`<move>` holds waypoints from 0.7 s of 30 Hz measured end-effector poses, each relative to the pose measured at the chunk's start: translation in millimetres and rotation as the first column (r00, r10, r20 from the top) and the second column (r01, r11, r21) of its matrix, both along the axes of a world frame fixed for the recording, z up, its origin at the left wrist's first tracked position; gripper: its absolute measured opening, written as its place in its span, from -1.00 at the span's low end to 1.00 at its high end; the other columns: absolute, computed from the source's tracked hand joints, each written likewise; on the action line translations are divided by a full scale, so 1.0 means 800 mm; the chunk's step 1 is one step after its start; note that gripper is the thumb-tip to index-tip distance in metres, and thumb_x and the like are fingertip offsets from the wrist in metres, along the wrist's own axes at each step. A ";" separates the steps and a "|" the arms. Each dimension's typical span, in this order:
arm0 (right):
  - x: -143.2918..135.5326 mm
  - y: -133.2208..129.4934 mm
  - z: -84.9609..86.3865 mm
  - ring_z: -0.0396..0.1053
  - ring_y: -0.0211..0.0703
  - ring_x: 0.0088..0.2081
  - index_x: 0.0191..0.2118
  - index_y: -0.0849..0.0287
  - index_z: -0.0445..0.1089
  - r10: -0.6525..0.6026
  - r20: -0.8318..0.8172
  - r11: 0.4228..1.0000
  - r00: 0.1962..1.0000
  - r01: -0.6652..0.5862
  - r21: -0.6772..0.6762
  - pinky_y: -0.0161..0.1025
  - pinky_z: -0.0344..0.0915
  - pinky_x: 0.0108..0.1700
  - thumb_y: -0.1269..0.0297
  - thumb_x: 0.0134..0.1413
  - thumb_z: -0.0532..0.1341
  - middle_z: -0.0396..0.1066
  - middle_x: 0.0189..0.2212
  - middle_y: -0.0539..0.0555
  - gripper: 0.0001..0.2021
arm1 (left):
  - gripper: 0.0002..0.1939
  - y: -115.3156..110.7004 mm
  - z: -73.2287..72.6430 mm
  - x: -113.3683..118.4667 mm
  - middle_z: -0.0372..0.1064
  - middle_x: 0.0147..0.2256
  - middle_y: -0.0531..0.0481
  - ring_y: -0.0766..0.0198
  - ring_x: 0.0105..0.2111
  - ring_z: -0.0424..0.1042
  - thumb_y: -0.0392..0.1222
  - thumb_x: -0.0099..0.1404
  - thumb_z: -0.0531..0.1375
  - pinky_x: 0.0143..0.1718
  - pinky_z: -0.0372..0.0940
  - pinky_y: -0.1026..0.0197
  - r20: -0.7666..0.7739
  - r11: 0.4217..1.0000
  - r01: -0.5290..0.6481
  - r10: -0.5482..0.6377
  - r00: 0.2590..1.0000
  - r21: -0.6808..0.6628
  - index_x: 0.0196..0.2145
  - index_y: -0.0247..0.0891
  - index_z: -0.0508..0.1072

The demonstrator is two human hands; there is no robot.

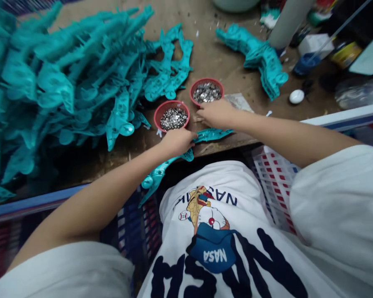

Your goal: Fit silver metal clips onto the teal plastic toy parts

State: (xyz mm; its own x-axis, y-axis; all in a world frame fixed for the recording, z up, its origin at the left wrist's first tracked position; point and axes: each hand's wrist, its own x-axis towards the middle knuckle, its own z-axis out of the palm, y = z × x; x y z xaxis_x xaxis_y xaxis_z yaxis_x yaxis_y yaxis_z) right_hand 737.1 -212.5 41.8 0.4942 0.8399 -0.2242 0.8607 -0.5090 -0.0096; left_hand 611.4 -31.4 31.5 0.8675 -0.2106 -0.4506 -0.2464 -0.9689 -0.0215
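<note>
White T-shirt [267,256], loose fit, fabric creased. Wide sleeves, left [71,273] and right [342,198], both plain white. Front print: big dark navy lettering [169,275], upside down in view; cartoon figure [213,217] with round red nose; blue cap [214,248] marked "NASA" in white; small baseball [183,215]; smaller dark lettering [226,196] closer to hem. Left hand [178,142], right hand [216,114]: both bare, forearms too.

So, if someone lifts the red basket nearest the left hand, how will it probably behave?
The red basket is probably heavy for its size, since many small, metallic-looking pieces lie inside. Its thin, slotted wall may flex slightly. The top is open, so loose pieces could spill if it tips.
</note>
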 end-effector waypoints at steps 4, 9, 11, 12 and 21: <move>-0.018 0.002 -0.016 0.55 0.34 0.26 0.35 0.23 0.55 0.190 -0.096 0.976 0.977 -0.198 -0.089 -0.03 0.49 0.18 0.08 0.36 0.53 0.52 0.28 0.37 -0.43 | -0.56 0.002 -0.002 0.003 0.70 0.07 -0.25 -0.14 0.05 0.71 -0.13 0.64 0.23 -0.09 0.47 0.14 -0.035 0.999 0.034 -0.035 0.999 -0.025 0.36 -0.07 0.65; -0.027 0.005 -0.007 0.55 0.30 0.25 0.37 0.26 0.48 0.263 -0.104 0.957 0.959 -0.273 -0.096 -0.09 0.46 0.11 0.19 0.22 0.59 0.53 0.29 0.39 -0.32 | -0.55 0.011 0.046 -0.005 0.72 0.03 -0.15 -0.03 0.00 0.71 -0.03 0.62 0.33 -0.22 0.36 0.23 -0.015 0.991 0.034 -0.036 0.999 -0.126 0.37 -0.06 0.65; -0.017 -0.009 0.016 0.61 0.22 0.10 0.39 0.22 0.44 0.252 -0.174 0.964 0.952 -0.262 -0.042 -0.14 0.45 0.01 0.22 0.25 0.54 0.60 0.20 0.33 -0.34 | -0.62 0.020 0.086 -0.022 0.74 -0.03 -0.11 0.04 -0.07 0.70 -0.05 0.64 0.30 -0.21 0.37 0.23 0.170 0.950 0.060 -0.007 0.985 -0.306 0.30 -0.06 0.70; -0.009 -0.021 0.030 0.62 0.20 0.05 0.40 0.19 0.42 0.234 -0.215 0.970 0.948 -0.244 -0.019 -0.14 0.45 -0.01 0.18 0.28 0.53 0.62 0.15 0.30 -0.35 | -0.65 0.026 0.107 -0.034 0.74 -0.06 -0.09 0.09 -0.12 0.69 -0.06 0.65 0.28 -0.21 0.39 0.23 0.294 0.900 0.114 0.016 0.956 -0.420 0.26 -0.07 0.72; 0.124 -0.158 0.060 0.56 0.49 0.20 0.57 0.26 0.22 -0.593 -0.110 0.779 0.797 0.603 0.171 0.22 0.50 0.27 -0.13 0.51 0.31 0.50 0.30 0.48 -0.23 | -0.75 0.079 0.142 -0.052 0.68 -0.33 0.01 0.32 -0.47 0.55 -0.11 0.64 0.28 -0.40 0.30 0.26 0.844 0.637 0.560 0.330 0.424 -0.530 -0.14 -0.19 0.76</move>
